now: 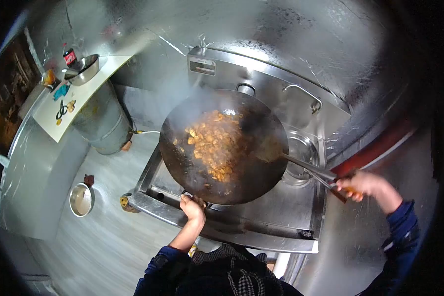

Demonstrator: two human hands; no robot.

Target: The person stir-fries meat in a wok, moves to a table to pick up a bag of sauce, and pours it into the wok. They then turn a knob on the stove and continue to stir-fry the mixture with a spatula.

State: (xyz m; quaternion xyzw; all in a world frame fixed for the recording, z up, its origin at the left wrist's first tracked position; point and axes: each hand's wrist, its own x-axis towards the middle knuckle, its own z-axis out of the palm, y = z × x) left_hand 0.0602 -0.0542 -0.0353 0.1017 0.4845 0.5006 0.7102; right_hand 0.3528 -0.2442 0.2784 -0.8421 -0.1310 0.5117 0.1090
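A large dark wok [182, 172] sits on the steel stove, with browned, chopped pieces of food [214, 143] steaming in it. At its near rim, my left hand [193, 207] is closed around the wok's loop handle. Over to the right, my right hand [362, 186] grips a long-handled wok spatula [308, 166], whose head lies inside the wok's right side, dimmed by steam. A second, thinner handle with a wooden end [338, 195] shows below the first, at the same hand.
A steel stove [296, 212] has a tap [306, 93] and a round steel basin [301, 158] behind and right of the wok. On the left, a counter [49, 116] holds a metal bowl [86, 74], a cola bottle [69, 55] and scissors [61, 108]. A bowl [81, 200] is on the floor.
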